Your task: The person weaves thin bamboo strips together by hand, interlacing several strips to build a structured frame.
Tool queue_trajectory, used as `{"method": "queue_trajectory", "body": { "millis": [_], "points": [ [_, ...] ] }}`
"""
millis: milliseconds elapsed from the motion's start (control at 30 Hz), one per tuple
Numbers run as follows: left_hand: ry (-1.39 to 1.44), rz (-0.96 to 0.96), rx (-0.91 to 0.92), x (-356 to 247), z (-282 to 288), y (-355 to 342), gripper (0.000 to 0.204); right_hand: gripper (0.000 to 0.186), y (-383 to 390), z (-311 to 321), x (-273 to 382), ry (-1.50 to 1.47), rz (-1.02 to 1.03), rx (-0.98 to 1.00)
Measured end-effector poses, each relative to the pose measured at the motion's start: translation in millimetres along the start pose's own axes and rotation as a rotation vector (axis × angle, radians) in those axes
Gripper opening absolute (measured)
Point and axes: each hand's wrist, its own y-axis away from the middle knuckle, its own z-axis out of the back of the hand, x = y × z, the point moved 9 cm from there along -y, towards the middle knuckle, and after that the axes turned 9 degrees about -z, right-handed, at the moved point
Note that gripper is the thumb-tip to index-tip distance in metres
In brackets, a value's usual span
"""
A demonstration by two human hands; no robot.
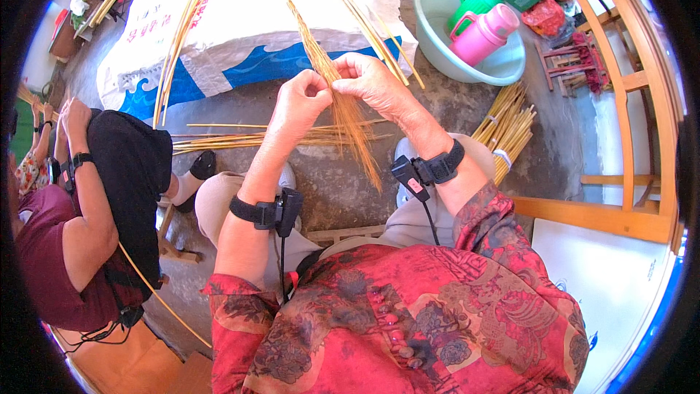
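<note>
My left hand (302, 102) and my right hand (372, 80) meet over my knees, both pinching a bundle of thin yellow straw stalks (343, 98). The stalks fan out upward past the hands and hang down in a loose tail toward my lap. Each wrist carries a black strap with a small black device; a cable runs down from each. More long straw (248, 138) lies flat on the concrete floor just beyond my left hand.
A white and blue woven sack (240, 36) lies ahead on the floor. A pale green basin (437, 22) holds pink and green jugs. A tied straw bundle (507, 128) lies right, beside a wooden frame (627, 102). Another person (87, 197) sits on my left.
</note>
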Motion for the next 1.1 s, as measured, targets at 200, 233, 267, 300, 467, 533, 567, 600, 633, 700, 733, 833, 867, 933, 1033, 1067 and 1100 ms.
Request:
{"method": "queue_trajectory", "body": {
  "millis": [200,233,267,300,467,533,567,600,633,700,733,833,867,933,1033,1067,1100],
  "points": [
    [-0.092,-0.081,-0.087,-5,7,1,0.011,0.022,0,0,3,-0.058,0.007,0.021],
    [-0.007,0.000,-0.094,0,7,2,0.013,0.021,-1,0,1,-0.113,-0.010,0.022],
    [-0.006,0.000,-0.094,-2,6,3,0.013,0.021,-1,1,0,-0.167,-0.028,0.024],
    [0.127,0.076,-0.103,-2,4,5,0.014,0.021,-2,1,0,-0.167,-0.028,0.025],
    [0.442,0.184,-0.059,1,-5,10,0.019,0.021,-2,2,4,-0.137,-0.013,0.004],
    [0.407,0.193,0.026,2,-9,11,0.018,0.021,-2,0,7,-0.139,-0.006,0.003],
    [0.407,0.195,0.026,2,-8,11,0.018,0.021,-2,0,8,-0.141,0.001,0.001],
    [0.364,0.197,0.024,1,-7,11,0.016,0.021,-2,-1,8,-0.142,0.000,0.002],
    [0.321,0.199,0.022,0,-6,12,0.014,0.021,-2,-1,8,-0.141,0.013,-0.006],
    [0.278,0.174,0.024,4,-5,11,0.013,0.022,-2,0,9,-0.139,0.025,-0.013],
    [0.236,0.148,0.027,4,-4,11,0.011,0.024,-2,1,8,-0.089,0.001,0.004],
    [0.295,0.153,0.018,0,-3,11,0.008,0.024,-5,2,3,-0.101,-0.035,0.022],
    [0.296,0.152,0.020,2,-4,10,0.008,0.022,-5,4,1,-0.162,-0.047,0.023],
    [0.412,0.179,-0.007,8,-3,11,0.007,0.022,-8,1,-1,-0.197,-0.055,0.054],
    [0.569,0.237,-0.023,9,-4,12,0.008,0.022,-9,0,-1,-0.241,-0.062,0.088],
    [0.570,0.237,-0.022,10,-4,12,0.008,0.022,-9,0,-1,-0.251,-0.059,0.096],
    [0.617,0.213,0.012,7,-7,12,0.008,0.022,-9,0,-1,-0.251,-0.059,0.095]
  ]
}}
